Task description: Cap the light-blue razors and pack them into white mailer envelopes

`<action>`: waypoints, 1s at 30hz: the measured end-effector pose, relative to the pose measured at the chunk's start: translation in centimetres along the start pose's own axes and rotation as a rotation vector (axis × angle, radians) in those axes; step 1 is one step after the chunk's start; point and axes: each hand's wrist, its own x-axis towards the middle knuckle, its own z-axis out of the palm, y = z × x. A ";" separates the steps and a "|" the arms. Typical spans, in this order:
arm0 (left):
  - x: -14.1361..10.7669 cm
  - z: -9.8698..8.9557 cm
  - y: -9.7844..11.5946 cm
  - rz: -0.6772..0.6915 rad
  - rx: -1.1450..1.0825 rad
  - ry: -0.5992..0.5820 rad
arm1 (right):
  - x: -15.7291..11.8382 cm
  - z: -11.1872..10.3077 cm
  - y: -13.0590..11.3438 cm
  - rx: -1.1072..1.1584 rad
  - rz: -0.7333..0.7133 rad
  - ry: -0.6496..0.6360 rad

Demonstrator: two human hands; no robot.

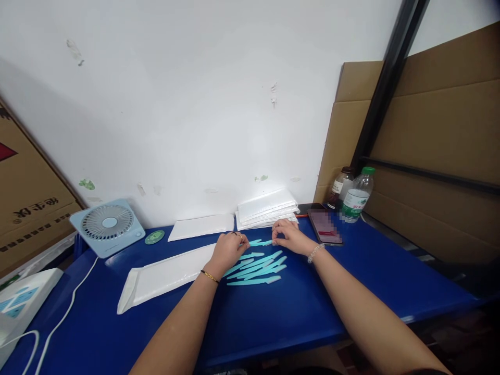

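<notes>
Several teal razors (258,268) with pale tips lie side by side on the blue table (312,307). Just beyond them, my left hand (231,251) and my right hand (288,237) pinch opposite ends of a teal razor (260,243). My left fingers are closed at its left end, my right thumb and fingertips at its right end. A long white padded envelope (167,273) lies beside my left hand, partly under my left wrist. Behind my hands is a stack of white envelopes (267,205), with another white envelope (203,226) flat to its left.
A blue fan (109,224) and a round green disc (154,237) are at the left, with a white device (27,302) and cable nearer. A phone (325,226), a dark bottle (339,188) and a green-capped bottle (357,198) stand or lie at the right.
</notes>
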 end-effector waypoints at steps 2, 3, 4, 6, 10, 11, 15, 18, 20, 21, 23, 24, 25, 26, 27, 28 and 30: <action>0.0 -0.2 -1.2 -0.052 0.016 -0.001 | -0.1 0.0 0.8 -0.016 0.037 0.015; 0.0 -0.2 -1.8 -0.080 0.016 -0.022 | -0.1 0.0 1.1 -0.022 0.063 0.017; 0.0 -0.2 -2.4 -0.106 0.014 -0.046 | -0.1 0.0 1.4 -0.028 0.087 0.016; -0.1 -0.1 -3.3 -0.140 0.003 -0.073 | -0.2 0.1 1.4 -0.038 0.112 0.010; 0.0 0.6 -3.9 -0.141 -0.022 -0.023 | 0.0 1.3 -1.0 -0.022 0.040 -0.010; 0.0 0.8 -3.9 -0.136 -0.027 -0.025 | 0.1 1.8 -1.8 -0.016 0.003 -0.026; 0.1 0.8 -3.8 -0.131 -0.024 -0.028 | 0.6 3.3 -3.9 -0.017 -0.087 -0.095; -0.3 0.2 -3.0 -0.085 -0.075 -0.021 | 0.7 3.2 -3.7 -0.011 -0.069 -0.097; -0.6 -0.4 -2.3 -0.030 -0.156 -0.051 | 0.6 2.6 -3.2 -0.011 -0.045 -0.053; -0.7 -0.6 -1.9 -0.007 -0.186 -0.074 | 0.5 2.3 -2.9 -0.013 -0.034 -0.028; -0.7 -0.8 -1.4 0.012 -0.193 -0.109 | 0.4 1.7 -2.2 -0.023 -0.018 0.010; -0.6 -0.8 -1.2 0.008 -0.173 -0.117 | 0.4 1.4 -1.9 -0.030 -0.015 0.018; -0.5 -0.7 -1.2 -0.003 -0.150 -0.118 | 0.4 1.2 -1.6 -0.037 -0.015 0.020; -0.4 -0.6 -1.3 -0.017 -0.133 -0.114 | 0.3 1.1 -1.3 -0.043 -0.014 0.022; -0.3 -0.4 -1.5 -0.031 -0.130 -0.109 | 0.3 0.9 -1.1 -0.049 -0.010 0.024; -0.2 -0.2 -1.7 -0.044 -0.143 -0.102 | 0.3 0.9 -0.9 -0.052 -0.005 0.026; 0.0 0.1 -2.2 -0.051 -0.204 -0.089 | 0.3 0.8 -0.7 -0.051 -0.002 0.033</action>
